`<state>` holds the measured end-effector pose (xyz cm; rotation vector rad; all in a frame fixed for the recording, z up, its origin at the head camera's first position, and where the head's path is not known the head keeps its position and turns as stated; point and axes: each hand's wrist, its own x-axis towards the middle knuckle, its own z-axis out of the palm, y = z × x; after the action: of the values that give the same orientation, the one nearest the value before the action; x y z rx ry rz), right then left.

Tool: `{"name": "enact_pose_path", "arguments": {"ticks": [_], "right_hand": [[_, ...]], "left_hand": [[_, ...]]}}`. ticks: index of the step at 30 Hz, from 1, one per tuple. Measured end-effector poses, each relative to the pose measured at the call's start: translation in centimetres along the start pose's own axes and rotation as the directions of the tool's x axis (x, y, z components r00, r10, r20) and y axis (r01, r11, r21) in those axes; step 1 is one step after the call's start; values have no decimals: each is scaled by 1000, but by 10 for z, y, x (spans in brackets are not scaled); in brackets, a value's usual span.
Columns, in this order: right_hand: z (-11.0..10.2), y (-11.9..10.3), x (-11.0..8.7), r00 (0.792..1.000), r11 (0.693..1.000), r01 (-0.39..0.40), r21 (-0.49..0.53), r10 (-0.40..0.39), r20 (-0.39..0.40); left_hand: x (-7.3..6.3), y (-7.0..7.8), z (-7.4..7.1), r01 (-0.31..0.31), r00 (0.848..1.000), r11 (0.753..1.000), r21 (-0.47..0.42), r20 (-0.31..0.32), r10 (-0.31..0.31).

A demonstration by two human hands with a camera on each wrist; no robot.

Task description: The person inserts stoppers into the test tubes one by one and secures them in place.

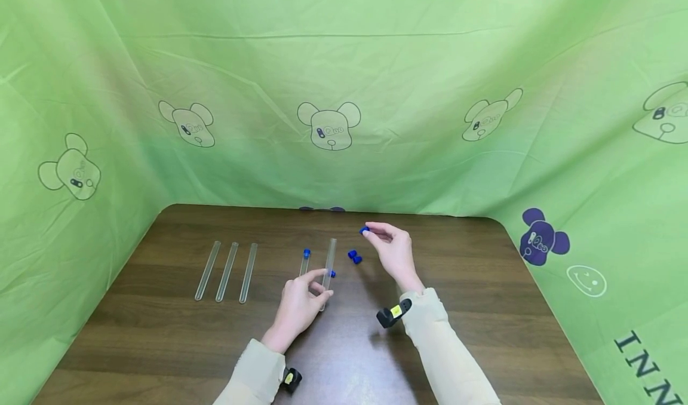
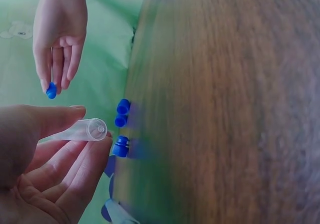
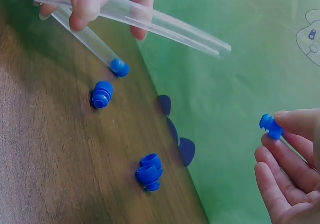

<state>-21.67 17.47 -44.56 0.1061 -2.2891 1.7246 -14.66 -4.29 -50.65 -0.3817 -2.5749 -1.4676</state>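
Observation:
Between thumb and fingers, my left hand (image 1: 301, 303) holds a clear test tube (image 1: 331, 252) raised off the table and tilted, its upper end uncapped. My right hand (image 1: 395, 251) pinches a small blue cap (image 3: 270, 126) at the fingertips, up and to the right of that tube and apart from it. Behind the left hand lies another test tube (image 1: 304, 264) with a blue cap (image 1: 307, 253) on its end. One loose blue cap (image 3: 102, 94) lies near the held tube. Two more caps (image 3: 149, 172) sit together on the table below the right hand.
Three uncapped test tubes (image 1: 224, 272) lie side by side at the left of the brown wooden table (image 1: 161, 345). Green cloth (image 1: 333, 64) with bear-head prints hangs behind the table and along both sides. Each sleeve carries a black wrist camera (image 1: 394, 313).

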Motion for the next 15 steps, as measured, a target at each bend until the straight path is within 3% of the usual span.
{"name": "enact_pose_path", "arguments": {"ticks": [7, 15], "right_hand": [[-1, 13, 5, 1000, 1000, -4, 17, 4, 7], [3, 11, 6, 999, 998, -22, 55, 20, 40]], "left_hand": [[0, 1, 3, 2, 1000, 1000, 15, 13, -2], [-1, 1, 4, 3, 999, 1000, -4, 35, -3]]}}
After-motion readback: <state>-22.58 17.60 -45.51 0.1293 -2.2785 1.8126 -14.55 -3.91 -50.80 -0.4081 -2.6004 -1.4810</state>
